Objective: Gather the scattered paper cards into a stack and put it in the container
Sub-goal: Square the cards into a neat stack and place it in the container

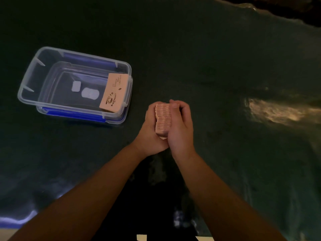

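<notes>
A thick stack of pinkish paper cards [162,118] stands on edge between my two hands, just above the dark table. My left hand [150,132] presses its left face and my right hand [181,126] wraps its right face, thumb over the top. A clear plastic container [27,84] with blue clips sits to the left, open. Inside it, against the right wall, lies another stack of cards [114,93] with a coffee-cup print on top.
The dark green table surface [225,66] spreads all around. A bright reflection [271,110] glares at the right. The table's far edge [260,11] runs across the top right corner. Two pale patches show on the container's floor.
</notes>
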The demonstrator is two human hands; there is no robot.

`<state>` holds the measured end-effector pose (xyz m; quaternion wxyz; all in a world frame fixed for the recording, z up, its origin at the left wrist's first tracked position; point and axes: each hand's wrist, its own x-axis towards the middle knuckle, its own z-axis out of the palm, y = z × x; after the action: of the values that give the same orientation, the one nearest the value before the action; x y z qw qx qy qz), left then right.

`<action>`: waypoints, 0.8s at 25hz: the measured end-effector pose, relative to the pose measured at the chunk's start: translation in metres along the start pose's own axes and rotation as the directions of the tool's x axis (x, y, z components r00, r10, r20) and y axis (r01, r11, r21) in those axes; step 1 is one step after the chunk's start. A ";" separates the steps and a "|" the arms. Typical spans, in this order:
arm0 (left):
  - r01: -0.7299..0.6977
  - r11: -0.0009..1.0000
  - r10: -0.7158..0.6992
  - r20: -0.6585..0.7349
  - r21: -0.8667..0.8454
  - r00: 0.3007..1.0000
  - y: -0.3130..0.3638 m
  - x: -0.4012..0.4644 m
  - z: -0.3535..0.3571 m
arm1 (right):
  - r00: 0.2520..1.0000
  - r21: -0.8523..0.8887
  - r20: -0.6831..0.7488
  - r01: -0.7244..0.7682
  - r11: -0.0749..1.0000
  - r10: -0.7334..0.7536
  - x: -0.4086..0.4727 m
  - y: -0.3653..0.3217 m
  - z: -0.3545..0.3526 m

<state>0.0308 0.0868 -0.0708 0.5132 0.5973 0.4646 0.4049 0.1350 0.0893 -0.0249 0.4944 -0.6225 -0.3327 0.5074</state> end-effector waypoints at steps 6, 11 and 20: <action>-0.070 0.996 0.064 0.106 0.054 0.992 -0.012 0.005 -0.013 | 0.999 0.026 0.027 -0.022 0.999 0.021 -0.001 0.003 0.002; -0.057 0.997 0.054 0.056 0.051 0.997 -0.007 0.007 -0.018 | 0.998 -0.005 0.065 -0.008 1.000 0.009 -0.002 0.002 0.004; 0.229 0.917 -0.271 -0.088 -0.328 0.959 0.010 0.001 -0.033 | 0.880 -0.196 0.473 0.064 0.978 0.037 0.005 -0.001 -0.049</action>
<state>0.0005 0.0949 -0.0559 0.6175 0.4156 0.4996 0.4431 0.1836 0.0801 -0.0257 0.3342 -0.5249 -0.4985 0.6036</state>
